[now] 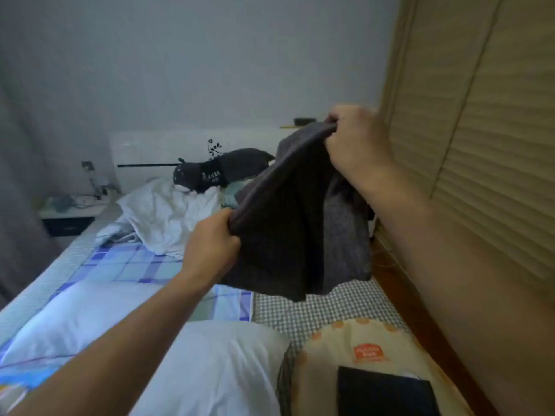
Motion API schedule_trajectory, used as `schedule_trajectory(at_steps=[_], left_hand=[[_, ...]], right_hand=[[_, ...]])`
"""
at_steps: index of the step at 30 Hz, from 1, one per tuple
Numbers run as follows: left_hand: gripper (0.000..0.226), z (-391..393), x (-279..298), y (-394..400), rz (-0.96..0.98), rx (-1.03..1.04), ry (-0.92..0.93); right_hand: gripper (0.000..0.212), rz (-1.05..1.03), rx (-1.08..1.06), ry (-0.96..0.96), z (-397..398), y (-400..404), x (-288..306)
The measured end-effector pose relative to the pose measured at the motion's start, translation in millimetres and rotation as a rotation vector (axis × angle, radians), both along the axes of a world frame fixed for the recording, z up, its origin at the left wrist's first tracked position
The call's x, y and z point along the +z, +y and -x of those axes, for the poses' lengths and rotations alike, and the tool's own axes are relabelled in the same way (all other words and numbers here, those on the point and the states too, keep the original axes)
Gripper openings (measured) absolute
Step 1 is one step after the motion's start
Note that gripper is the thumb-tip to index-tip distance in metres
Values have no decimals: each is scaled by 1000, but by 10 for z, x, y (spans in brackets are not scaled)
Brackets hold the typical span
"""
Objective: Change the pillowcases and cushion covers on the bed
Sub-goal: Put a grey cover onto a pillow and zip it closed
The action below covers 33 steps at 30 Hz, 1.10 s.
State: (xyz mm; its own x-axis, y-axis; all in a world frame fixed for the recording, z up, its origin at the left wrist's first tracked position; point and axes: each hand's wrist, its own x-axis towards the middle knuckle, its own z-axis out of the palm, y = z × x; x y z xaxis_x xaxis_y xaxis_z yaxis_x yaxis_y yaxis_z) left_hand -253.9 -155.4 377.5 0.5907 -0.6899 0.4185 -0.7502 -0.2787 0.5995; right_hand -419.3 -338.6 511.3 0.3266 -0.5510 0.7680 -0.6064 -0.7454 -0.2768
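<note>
A dark grey pillowcase hangs in the air above the bed, held up by both hands. My left hand grips its lower left edge. My right hand grips its upper edge, higher and further right. Two bare white pillows lie side by side near me on the bed. A cream cushion with orange print lies at the lower right, with a dark flat object on it.
The bed has a blue checked sheet and a grey gingham cloth. A crumpled white cover and a dark plush toy lie near the white headboard. A nightstand stands left; a slatted wardrobe stands right.
</note>
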Motion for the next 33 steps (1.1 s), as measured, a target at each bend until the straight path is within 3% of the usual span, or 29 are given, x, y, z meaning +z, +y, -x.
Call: schedule_trajectory(at_steps=[4,7,10,13,16,20,22,24,27,31,33], left_hand=[[16,-1345,417,429,-131,260,-349],[28,-1945,796,707,-85,350,-454],[43,-2264,812,1109,126,397,-457],[52,-2456,62,1750,144,284,-382],[47,-2569,-1252,2478,-101,168,-277],[36,-2322,-2666,3130,-310,95,-70],[44,-2233,-3016,3307,-316,115,88],[51,-2262,-3215,3437,-264,232,274],[47,-2288,-3247,3569,-143,375,622],[32,-2110,-2903,3660,153,414,1484],[31,-2098,-2804,3685,239,373,1601]], right_hand=[[25,7,-47,261,-406,-133,-178],[25,-111,24,116,-767,-22,-280],[22,-147,175,-29,-862,371,-537],[17,-35,247,-64,-681,1040,-1391],[12,-132,137,223,-557,1809,-2741],[50,-511,53,703,-336,2619,-4208],[54,-705,-84,822,-310,2904,-4379],[52,-743,-195,874,-415,3137,-4361],[51,-853,-173,726,-818,3463,-4203],[33,-1168,165,441,-1526,3959,-3884],[22,-1292,295,453,-1844,4135,-3752]])
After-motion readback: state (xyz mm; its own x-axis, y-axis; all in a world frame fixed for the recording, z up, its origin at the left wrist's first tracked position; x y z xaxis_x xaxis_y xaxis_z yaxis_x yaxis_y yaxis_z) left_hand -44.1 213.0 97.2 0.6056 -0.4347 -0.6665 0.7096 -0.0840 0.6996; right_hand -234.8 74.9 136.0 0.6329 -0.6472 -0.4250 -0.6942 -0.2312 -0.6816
